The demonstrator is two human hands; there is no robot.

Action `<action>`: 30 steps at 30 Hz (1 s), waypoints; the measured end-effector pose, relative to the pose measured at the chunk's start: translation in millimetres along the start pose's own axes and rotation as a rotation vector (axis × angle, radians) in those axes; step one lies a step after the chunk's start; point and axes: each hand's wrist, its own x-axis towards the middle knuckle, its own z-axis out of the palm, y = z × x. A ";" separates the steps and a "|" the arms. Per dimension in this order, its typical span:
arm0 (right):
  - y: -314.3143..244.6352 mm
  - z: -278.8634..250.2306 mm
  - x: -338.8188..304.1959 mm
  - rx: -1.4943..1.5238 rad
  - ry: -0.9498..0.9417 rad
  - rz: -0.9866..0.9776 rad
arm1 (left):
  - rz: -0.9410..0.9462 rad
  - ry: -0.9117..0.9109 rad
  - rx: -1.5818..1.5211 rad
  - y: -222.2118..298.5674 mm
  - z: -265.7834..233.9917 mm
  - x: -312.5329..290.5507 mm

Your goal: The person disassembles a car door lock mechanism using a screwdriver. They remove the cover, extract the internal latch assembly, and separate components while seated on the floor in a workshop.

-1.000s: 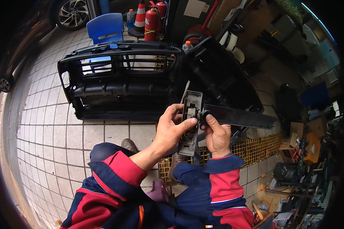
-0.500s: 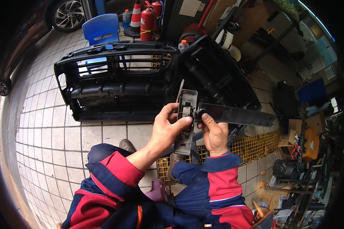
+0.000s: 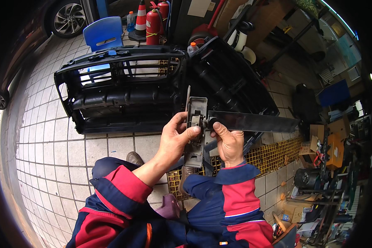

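Between both hands is a long grey plastic housing (image 3: 198, 105), held roughly upright, with clips and cut-outs along its face. My left hand (image 3: 174, 134) is closed round its left side, thumb pressed on the middle. A flat black plastic slat (image 3: 252, 122) runs off to the right from the housing's middle. My right hand (image 3: 228, 142) pinches the slat's near end, with the thumb at a dark round part beside the housing. Whether slat and housing are joined there I cannot tell. Beyond the hands a large black plastic frame (image 3: 124, 97) with slatted openings lies on the floor.
Against it leans a second black frame (image 3: 223, 78). Farther back are a blue chair (image 3: 104, 33), a red fire extinguisher (image 3: 153, 27), a striped cone (image 3: 140, 18) and a car wheel (image 3: 69, 19). Yellow floor grating (image 3: 273, 156) runs below; cardboard boxes (image 3: 316, 140) and clutter fill the right.
The scene has shifted slightly left in the view. Both hands keep their grip on the housing and the slat, with hardly any change between them.
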 end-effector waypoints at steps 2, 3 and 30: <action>-0.5 -1.1 0.0 -0.015 -0.007 -0.004 | 0.000 -0.010 -0.002 -1.2 -0.8 0.0; -0.6 -1.5 0.0 -0.024 -0.005 -0.006 | 0.000 -0.013 -0.001 -1.8 -1.3 0.3; -3.7 12.2 -0.5 0.081 0.120 -0.011 | 0.019 -0.027 0.111 4.3 4.4 -0.3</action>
